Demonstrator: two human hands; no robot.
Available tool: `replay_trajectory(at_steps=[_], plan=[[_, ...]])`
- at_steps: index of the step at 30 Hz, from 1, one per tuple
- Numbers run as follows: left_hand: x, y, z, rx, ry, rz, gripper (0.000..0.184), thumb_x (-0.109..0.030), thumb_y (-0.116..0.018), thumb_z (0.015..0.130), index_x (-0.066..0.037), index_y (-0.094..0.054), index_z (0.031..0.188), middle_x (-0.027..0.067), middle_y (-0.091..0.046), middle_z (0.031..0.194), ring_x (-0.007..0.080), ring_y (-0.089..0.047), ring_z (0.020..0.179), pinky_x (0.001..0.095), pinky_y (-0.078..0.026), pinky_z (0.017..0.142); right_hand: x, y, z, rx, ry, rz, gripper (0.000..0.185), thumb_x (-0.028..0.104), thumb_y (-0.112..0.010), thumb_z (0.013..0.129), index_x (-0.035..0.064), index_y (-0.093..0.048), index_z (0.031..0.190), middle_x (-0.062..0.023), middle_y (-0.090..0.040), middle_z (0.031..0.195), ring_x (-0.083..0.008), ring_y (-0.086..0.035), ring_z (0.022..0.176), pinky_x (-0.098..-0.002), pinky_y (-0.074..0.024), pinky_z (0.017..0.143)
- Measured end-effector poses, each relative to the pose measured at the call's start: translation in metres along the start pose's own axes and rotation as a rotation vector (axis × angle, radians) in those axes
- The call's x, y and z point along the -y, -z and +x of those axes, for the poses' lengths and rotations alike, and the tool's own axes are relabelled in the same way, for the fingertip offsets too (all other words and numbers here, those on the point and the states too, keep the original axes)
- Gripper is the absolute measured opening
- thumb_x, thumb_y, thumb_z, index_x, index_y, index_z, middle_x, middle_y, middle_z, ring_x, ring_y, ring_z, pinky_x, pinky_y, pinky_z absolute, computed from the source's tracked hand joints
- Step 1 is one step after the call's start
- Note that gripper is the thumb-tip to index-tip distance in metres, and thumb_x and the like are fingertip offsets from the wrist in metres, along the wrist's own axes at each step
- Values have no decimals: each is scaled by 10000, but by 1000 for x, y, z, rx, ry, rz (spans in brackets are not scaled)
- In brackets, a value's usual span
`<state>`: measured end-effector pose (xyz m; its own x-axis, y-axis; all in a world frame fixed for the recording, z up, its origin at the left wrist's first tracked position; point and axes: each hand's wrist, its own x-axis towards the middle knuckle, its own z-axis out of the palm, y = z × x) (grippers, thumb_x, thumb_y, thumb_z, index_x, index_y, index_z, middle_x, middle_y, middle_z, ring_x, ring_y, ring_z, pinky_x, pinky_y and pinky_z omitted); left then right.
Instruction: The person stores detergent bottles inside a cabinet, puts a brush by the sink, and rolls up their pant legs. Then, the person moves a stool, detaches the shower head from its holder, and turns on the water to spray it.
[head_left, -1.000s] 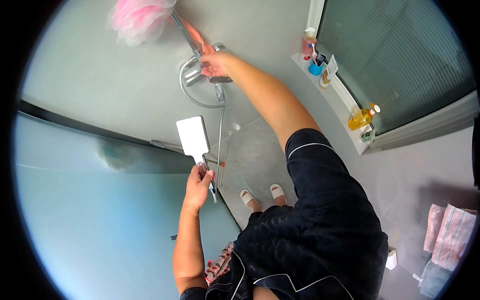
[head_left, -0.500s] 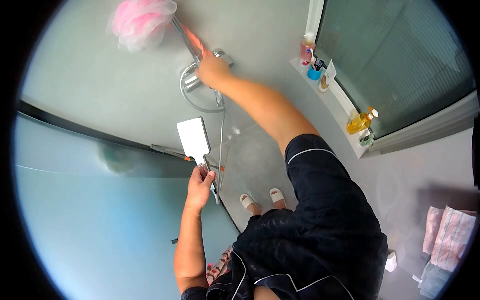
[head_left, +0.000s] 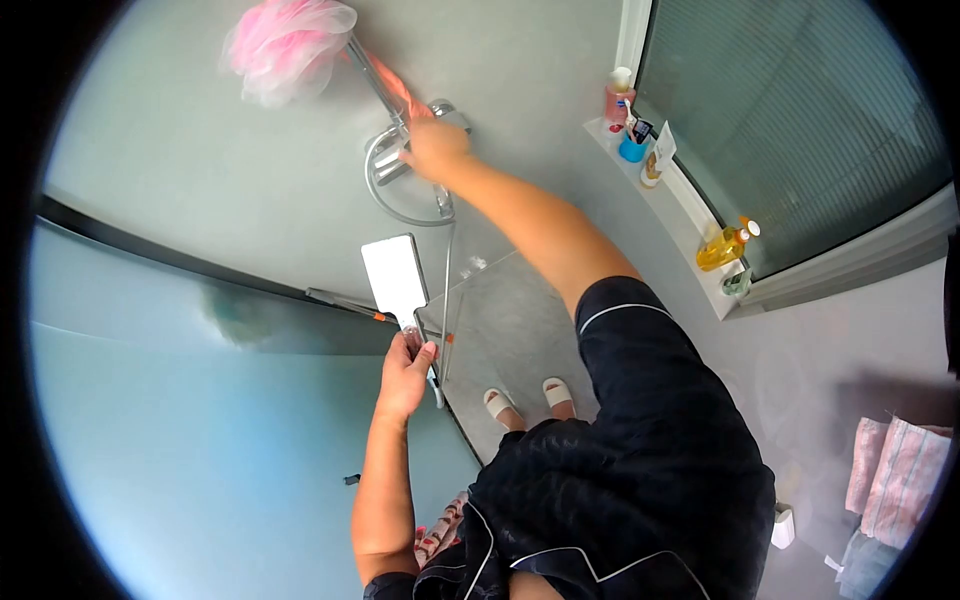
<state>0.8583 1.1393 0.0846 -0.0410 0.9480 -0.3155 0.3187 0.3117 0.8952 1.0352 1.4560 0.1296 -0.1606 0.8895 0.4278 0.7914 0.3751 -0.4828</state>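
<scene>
My left hand (head_left: 408, 372) is wrapped round the handle of a shower head (head_left: 393, 272). Its flat white rectangular face points up towards me, and the hose (head_left: 446, 290) runs down beside it to the handle's lower end. My right hand (head_left: 438, 148) is stretched out to the wall and curled over the chrome shower tap (head_left: 392, 165), thumb beside the lever. Its other fingers are partly hidden and slightly blurred. Just above that hand hangs an orange cloth (head_left: 397, 88) along a chrome bar (head_left: 372, 72).
A pink and white bath puff (head_left: 290, 45) hangs at upper left. Along the window ledge (head_left: 660, 200) stand a blue cup (head_left: 632, 150) with toothbrushes, a yellow pump bottle (head_left: 720, 250) and other bottles. A glass panel (head_left: 220, 430) is at left. Pink towels (head_left: 905, 480) hang at right.
My right hand has shifted slightly right at the tap, and its thumb now shows more apart. My left hand still holds the shower head in nearly the same place.
</scene>
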Motion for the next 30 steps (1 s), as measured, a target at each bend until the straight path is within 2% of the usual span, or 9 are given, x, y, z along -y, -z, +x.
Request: replay_trajectory(at_steps=[2,5,7,10,15,16,19,22,30], plan=[[-3,-3,-4,-6,-8,10,196,-132,-635,986,31,-569,1072,64,-661,967,133,-613,883,287,-498,821,-12,10,-19,-15,42,77,314,236,-596,924,-22,-601,1101,-210,-683,1107,-366,-674,1038,-471,-543,868],[-1,-3,-1,-4,-25,16,193,-133,-632,988,29,-564,1068,56,-649,951,126,-598,867,284,-492,802,-40,-22,-39,-47,-41,83,395,344,-622,937,-8,-600,1113,-213,-644,1177,-355,-648,1071,-464,-525,894],[4,-5,-1,4,-26,22,189,-134,-631,988,26,-562,1063,50,-640,937,122,-588,855,283,-487,790,-45,-32,-57,123,-22,44,432,377,-603,966,-19,-586,1139,-211,-644,1149,-375,-620,1118,-470,-500,936],[2,-10,2,59,-15,-1,172,-125,-625,990,18,-558,1059,36,-620,909,120,-572,831,281,-477,771,-52,-41,-66,146,-67,122,450,395,-574,987,-23,-579,1154,-219,-637,1180,-388,-601,1145,-472,-487,960],[-16,-15,-6,109,16,53,140,-101,-607,994,8,-555,1065,29,-618,916,116,-572,833,276,-476,784,-66,-56,-53,188,30,127,375,339,-520,1021,-9,-574,1151,-225,-658,1131,-390,-637,1067,-495,-504,906],[-8,-14,-4,128,-9,48,210,-144,-591,1014,-11,-542,1170,15,-644,909,110,-562,845,266,-442,790,-64,-52,-50,254,45,100,321,302,-512,1027,8,-568,1142,-221,-670,1079,-395,-657,1013,-513,-512,863],[3,-15,-3,116,-22,-34,186,-157,-582,1021,-23,-541,1143,15,-643,901,109,-558,839,265,-434,787,-60,-47,-39,376,-11,18,264,275,-509,1027,31,-581,1095,-207,-681,1048,-398,-672,963,-523,-520,813],[3,-9,-4,134,23,14,165,-148,-576,1023,-27,-536,1127,27,-642,912,109,-561,843,270,-435,782,-62,-52,-40,315,-4,29,233,246,-529,1008,61,-655,1073,-180,-719,1013,-376,-699,934,-512,-536,805],[13,-9,0,145,87,-149,195,-148,-573,1025,-24,-534,1171,34,-620,885,116,-568,822,259,-429,741,-70,-44,-47,347,-26,93,264,275,-536,1003,55,-639,1107,-189,-706,1070,-374,-680,1007,-508,-523,840]])
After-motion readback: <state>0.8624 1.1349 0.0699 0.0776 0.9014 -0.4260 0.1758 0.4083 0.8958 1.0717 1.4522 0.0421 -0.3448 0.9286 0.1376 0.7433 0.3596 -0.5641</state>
